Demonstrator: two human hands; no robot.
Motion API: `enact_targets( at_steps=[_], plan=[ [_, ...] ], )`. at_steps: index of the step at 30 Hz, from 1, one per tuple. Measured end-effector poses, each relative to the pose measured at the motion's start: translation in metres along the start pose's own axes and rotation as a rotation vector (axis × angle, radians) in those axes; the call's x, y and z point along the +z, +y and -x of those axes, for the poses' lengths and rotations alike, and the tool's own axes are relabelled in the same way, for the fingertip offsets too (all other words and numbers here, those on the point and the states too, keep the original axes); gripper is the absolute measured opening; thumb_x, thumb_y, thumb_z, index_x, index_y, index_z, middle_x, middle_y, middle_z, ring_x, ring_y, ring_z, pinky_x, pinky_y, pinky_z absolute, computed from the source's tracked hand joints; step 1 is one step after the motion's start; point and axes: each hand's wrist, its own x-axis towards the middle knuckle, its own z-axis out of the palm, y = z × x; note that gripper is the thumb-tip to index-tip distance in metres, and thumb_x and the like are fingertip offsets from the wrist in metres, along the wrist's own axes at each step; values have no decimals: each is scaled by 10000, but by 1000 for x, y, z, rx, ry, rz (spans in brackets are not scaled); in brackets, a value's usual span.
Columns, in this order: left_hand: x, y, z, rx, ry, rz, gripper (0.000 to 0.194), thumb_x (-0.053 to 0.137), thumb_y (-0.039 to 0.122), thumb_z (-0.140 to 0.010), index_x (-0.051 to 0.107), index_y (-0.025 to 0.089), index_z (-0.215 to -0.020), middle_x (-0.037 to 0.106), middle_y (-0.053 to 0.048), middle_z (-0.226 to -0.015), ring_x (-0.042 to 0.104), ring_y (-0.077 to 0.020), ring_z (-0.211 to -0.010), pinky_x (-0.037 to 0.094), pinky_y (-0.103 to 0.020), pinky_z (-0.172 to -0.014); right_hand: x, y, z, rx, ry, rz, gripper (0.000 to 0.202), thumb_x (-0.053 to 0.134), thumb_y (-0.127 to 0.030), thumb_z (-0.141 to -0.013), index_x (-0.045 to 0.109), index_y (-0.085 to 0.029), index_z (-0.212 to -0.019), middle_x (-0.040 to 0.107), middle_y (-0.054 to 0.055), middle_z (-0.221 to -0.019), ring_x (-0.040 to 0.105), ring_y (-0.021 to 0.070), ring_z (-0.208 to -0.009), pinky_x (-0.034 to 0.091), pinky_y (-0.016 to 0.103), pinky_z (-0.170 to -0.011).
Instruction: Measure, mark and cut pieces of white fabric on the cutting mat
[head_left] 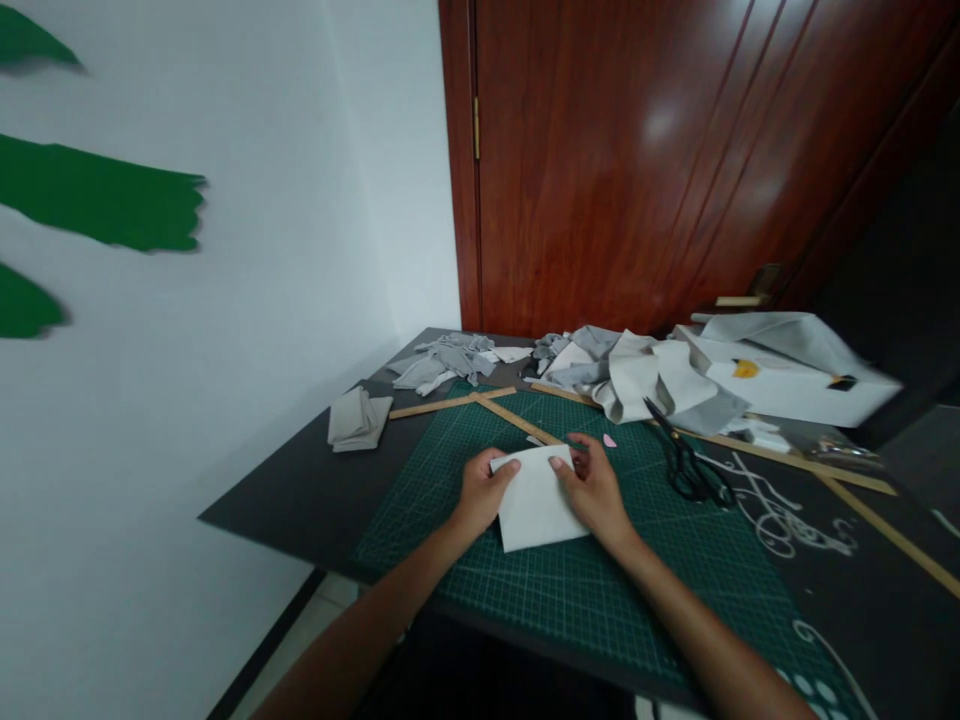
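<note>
A pale, nearly square piece of cloth [541, 505] is held over the green cutting mat [465, 570], its lower edge hanging toward me. My left hand [480, 490] pinches its upper left corner, thumb on the front face. At the upper right, my right hand [596, 490] grips the same piece with its thumb on top and fingers behind. Whether the cloth is a single layer or folded I cannot tell. Just beyond the hands lies a wooden ruler [517, 417], and a small pink piece [609, 440] rests near my right fingers.
Black scissors [688, 465] lie right of my hands, beside thin curled white strips [784, 520]. Folded grey cloth [358, 420] sits at the left. Grey scraps [450, 360] and a heap of pale fabric [637, 370] line the back, near a white box [795, 385].
</note>
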Motion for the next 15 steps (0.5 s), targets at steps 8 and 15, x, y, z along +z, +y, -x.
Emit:
enact_targets(
  at_steps=[8, 15],
  plan=[
    [-15, -4, 1, 27, 188, 131, 646, 831, 725, -647, 438, 212, -676, 444, 80, -594, 396, -83, -547, 329, -211, -513, 8, -8, 10, 361, -202, -230, 503, 946, -532, -606, 734, -184, -902, 781, 71, -865, 702, 242, -731, 549, 329, -615],
    [-22, 4, 13, -100, -52, 123, 609, 933, 642, -541, 560, 180, -674, 585, 23, -627, 510, -114, -553, 386, -230, -516, -3, -5, -1, 239, -32, -313, 583, 978, -515, -547, 667, -229, -948, 729, -2, -782, 652, 201, -692, 522, 302, -617]
  ],
)
